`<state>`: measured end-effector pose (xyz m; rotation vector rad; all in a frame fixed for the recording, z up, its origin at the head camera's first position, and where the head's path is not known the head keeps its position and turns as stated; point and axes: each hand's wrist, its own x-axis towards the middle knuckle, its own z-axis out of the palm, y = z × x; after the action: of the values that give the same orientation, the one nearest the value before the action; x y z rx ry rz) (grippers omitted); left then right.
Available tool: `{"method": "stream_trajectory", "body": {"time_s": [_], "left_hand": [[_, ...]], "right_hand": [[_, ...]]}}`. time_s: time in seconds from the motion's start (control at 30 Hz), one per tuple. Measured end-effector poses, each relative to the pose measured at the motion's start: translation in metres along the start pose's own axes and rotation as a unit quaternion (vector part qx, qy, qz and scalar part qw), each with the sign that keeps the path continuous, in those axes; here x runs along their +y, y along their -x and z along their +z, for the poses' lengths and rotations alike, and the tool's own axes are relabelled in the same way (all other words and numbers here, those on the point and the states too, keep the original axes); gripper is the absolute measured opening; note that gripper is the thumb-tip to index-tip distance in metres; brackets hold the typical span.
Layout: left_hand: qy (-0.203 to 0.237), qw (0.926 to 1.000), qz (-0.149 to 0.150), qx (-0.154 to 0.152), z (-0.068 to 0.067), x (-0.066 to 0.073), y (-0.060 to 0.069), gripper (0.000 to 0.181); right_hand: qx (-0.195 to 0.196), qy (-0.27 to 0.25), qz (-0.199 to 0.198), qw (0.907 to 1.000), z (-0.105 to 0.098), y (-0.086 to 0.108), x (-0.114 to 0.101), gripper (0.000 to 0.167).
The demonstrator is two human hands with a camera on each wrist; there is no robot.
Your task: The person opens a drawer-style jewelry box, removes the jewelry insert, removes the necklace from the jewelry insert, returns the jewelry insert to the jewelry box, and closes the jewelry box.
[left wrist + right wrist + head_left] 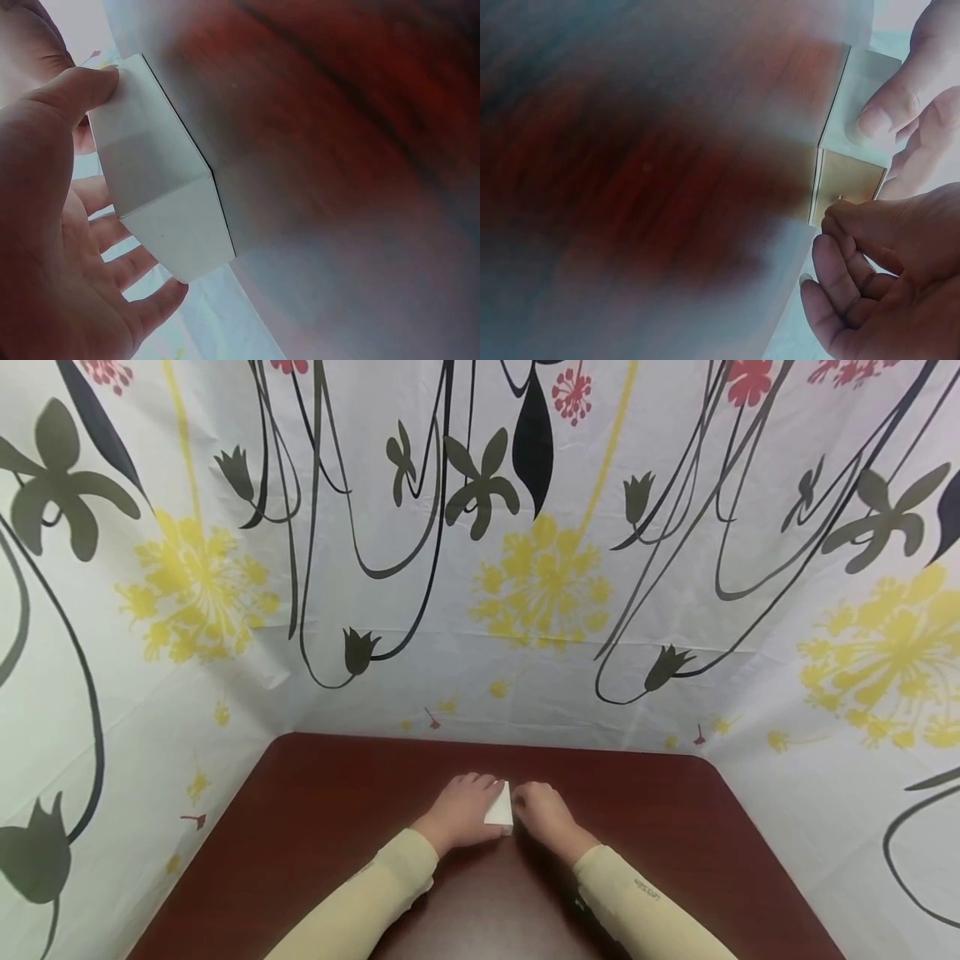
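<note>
A small white box (498, 810) lies on the dark red-brown table (337, 777). My left hand (461, 810) grips it from the left, thumb on the near side and fingers round the far side. In the left wrist view two plain white faces of the box (165, 172) show. At its right end, the right wrist view shows a tan face (846, 174) set within thin white edges, with a tiny pull (840, 198) on it. The thumb and forefinger of my right hand (885, 262) pinch at this pull, which their tips partly hide; the other fingers are curled.
A pale curtain (450, 693) with yellow, red and dark flower prints hangs round the back and both sides of the table. The table's rounded far corners lie close to it. Both forearms wear light sleeves (645, 902).
</note>
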<state>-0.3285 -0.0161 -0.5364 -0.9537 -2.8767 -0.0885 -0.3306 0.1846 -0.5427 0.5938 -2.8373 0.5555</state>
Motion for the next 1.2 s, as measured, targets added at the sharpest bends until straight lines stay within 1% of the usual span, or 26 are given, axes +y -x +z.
{"method": "stream_trajectory", "body": {"time_s": [0.07, 0.17, 0.33, 0.43, 0.6, 0.83, 1.03, 1.2], "left_hand": [[0.001, 1.0, 0.003, -0.001, 0.0011, 0.0005, 0.0011, 0.086], [0.003, 1.0, 0.003, -0.002, -0.0006, 0.0008, 0.0022, 0.087], [0.002, 1.0, 0.0, 0.005, -0.0063, -0.0004, 0.0002, 0.087], [0.0, 1.0, 0.005, 0.005, -0.0072, -0.001, -0.0012, 0.087], [0.0, 1.0, 0.006, 0.005, -0.006, -0.0025, -0.0018, 0.086], [0.0, 1.0, 0.006, 0.007, -0.0032, -0.0028, -0.0028, 0.086], [0.006, 1.0, 0.006, 0.004, -0.0009, -0.0017, 0.0007, 0.085], [0.01, 0.9999, 0.005, -0.003, 0.002, -0.0022, -0.0015, 0.086]], "right_hand": [[-0.004, -0.002, 0.001, 1.0, 0.0004, 0.001, -0.0001, 0.013], [-0.008, -0.002, 0.0, 1.0, -0.0001, 0.001, -0.0008, 0.015], [0.006, 0.007, -0.009, 0.9999, -0.0025, -0.0024, -0.0009, 0.017], [0.009, 0.008, -0.013, 0.9998, -0.0016, -0.0031, 0.0004, 0.018], [0.006, -0.002, -0.017, 0.9998, 0.0009, -0.004, 0.002, 0.018], [-0.006, -0.015, 0.0, 0.9999, 0.0025, -0.0036, 0.0025, 0.019], [-0.005, -0.016, -0.017, 0.9997, 0.0023, 0.0008, -0.0006, 0.02], [-0.009, -0.009, -0.013, 0.9998, 0.0015, 0.0007, 0.0011, 0.02]]}}
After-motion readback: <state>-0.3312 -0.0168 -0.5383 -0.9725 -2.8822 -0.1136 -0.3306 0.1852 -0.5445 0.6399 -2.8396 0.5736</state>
